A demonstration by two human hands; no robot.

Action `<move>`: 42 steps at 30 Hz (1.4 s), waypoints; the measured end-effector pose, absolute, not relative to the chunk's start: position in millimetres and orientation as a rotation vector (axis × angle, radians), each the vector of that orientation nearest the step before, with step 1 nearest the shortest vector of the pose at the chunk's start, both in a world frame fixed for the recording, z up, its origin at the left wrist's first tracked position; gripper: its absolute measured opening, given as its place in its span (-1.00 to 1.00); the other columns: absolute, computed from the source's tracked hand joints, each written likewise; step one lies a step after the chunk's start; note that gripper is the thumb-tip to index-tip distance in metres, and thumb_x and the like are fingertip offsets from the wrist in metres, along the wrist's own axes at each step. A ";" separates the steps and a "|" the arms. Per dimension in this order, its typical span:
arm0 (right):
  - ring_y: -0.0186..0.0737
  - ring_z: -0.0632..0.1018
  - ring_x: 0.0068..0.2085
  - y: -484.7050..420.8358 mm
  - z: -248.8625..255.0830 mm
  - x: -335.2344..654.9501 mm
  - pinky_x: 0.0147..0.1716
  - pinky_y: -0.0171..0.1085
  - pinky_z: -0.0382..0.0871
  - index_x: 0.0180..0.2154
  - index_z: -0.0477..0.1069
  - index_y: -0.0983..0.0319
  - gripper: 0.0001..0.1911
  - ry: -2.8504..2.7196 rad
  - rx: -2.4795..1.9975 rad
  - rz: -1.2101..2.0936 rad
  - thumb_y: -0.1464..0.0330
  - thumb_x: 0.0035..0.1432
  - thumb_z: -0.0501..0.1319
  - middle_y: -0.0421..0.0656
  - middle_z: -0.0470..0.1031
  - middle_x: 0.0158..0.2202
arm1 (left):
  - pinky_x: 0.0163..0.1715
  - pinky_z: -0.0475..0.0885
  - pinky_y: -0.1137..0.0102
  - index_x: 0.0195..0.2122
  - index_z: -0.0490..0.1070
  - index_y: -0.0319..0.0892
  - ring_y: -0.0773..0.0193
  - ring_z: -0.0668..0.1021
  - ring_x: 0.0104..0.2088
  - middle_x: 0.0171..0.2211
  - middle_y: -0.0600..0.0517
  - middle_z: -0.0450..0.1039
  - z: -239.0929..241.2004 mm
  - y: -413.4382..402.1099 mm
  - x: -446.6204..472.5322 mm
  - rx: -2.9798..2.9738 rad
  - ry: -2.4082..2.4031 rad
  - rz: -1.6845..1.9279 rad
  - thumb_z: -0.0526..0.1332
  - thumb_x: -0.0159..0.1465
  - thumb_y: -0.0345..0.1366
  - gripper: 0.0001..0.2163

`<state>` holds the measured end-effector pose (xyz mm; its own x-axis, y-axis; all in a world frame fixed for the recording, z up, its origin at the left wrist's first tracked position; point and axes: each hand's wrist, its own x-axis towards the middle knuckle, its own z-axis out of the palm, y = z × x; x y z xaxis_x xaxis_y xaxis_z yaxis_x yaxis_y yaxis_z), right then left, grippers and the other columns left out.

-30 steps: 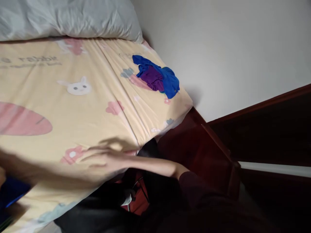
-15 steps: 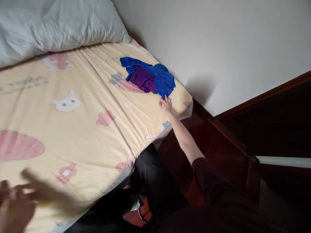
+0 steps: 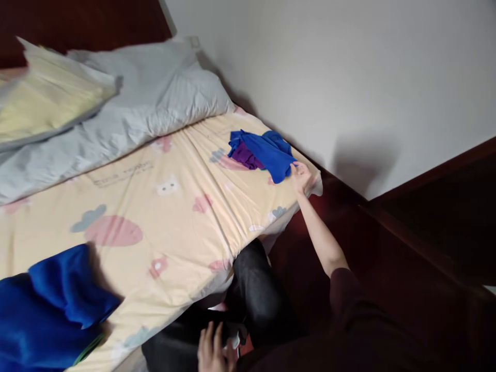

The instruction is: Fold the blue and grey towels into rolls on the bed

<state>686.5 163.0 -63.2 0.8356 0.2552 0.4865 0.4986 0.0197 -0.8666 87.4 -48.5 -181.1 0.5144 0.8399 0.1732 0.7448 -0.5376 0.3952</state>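
At the far right corner of the bed, my right hand (image 3: 302, 176) pinches the edge of a crumpled blue garment (image 3: 267, 150). A purple cloth (image 3: 246, 156) shows from under that garment's left side; its kind I cannot make out. Low in the view, above my lap, my left hand (image 3: 215, 351) has its fingers apart and holds nothing visible. Nearer on the bed, at the left edge of the view, lies a larger blue cloth (image 3: 50, 310) with a thin green edge, partly out of frame.
The bed (image 3: 182, 227) has a cream sheet with rabbits and carrots. A grey pillow (image 3: 166, 88) and a yellow pillow (image 3: 50, 98) lie by the dark headboard (image 3: 85, 23). A white wall (image 3: 329, 67) borders the right side. My leg (image 3: 259, 289) is against the bed edge.
The view has swung left, bringing the larger blue cloth into sight. My right hand has shifted along the garment's edge and pulls it outward. My left hand has moved from the bed to my lap.
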 end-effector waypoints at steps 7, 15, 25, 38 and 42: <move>-0.29 0.51 -0.40 129.1 57.4 667.7 -0.25 -0.22 0.55 -0.17 0.50 0.28 -0.61 -0.625 -1.272 -0.351 0.07 0.23 0.37 -0.27 0.38 -0.48 | -0.04 0.66 0.33 0.15 0.58 -0.05 0.13 0.69 0.04 0.08 -0.07 0.64 -145.0 -57.6 160.4 2.556 0.856 0.506 0.11 0.42 -0.33 -0.64; -0.21 0.65 -0.24 70.6 159.0 586.3 -0.19 -0.20 0.63 -0.15 0.50 0.22 -0.57 -0.868 -1.091 -0.360 0.01 0.19 0.43 -0.08 0.57 -0.22 | 0.12 0.61 0.23 0.19 0.53 -0.03 0.08 0.67 0.09 0.13 -0.11 0.60 -20.1 -42.8 171.5 2.058 0.948 0.651 0.12 0.50 -0.18 -0.67; -0.17 0.68 -0.32 -29.2 78.6 356.3 -0.28 -0.22 0.67 -0.19 0.64 0.11 -0.80 -1.418 -1.141 0.702 0.17 0.19 0.47 -0.15 0.66 -0.28 | 0.26 0.51 0.09 0.38 0.25 -0.11 -0.03 0.53 0.29 0.31 -0.23 0.42 25.9 -27.4 186.9 1.984 0.890 1.181 0.30 0.39 -0.21 -0.44; -0.13 0.65 -0.34 -122.2 -28.4 291.6 -0.31 -0.17 0.59 -0.16 0.62 0.11 -0.66 -1.230 -1.224 0.893 0.11 0.09 0.55 -0.16 0.66 -0.32 | -0.42 0.41 0.47 -0.40 0.44 -0.16 0.33 0.49 -0.49 -0.46 0.07 0.45 -15.8 -69.7 103.0 1.912 0.967 0.782 0.28 0.38 -0.10 -0.72; -0.01 0.65 -0.08 -116.2 -44.7 304.2 -0.03 -0.03 0.57 -0.06 0.62 0.14 -0.55 -1.590 -1.210 0.834 0.15 0.05 0.59 -0.04 0.67 -0.10 | -0.51 0.25 0.49 -0.57 0.25 -0.17 0.40 0.30 -0.58 -0.61 0.15 0.22 -21.1 -77.5 87.4 1.794 1.212 0.843 0.28 0.35 -0.05 -0.57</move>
<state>304.2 -116.2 -44.7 -0.0727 0.9593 0.2727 0.3206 0.2814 -0.9045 87.4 -77.5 -21.1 0.3201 0.9430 0.0904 0.4136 -0.2250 0.8822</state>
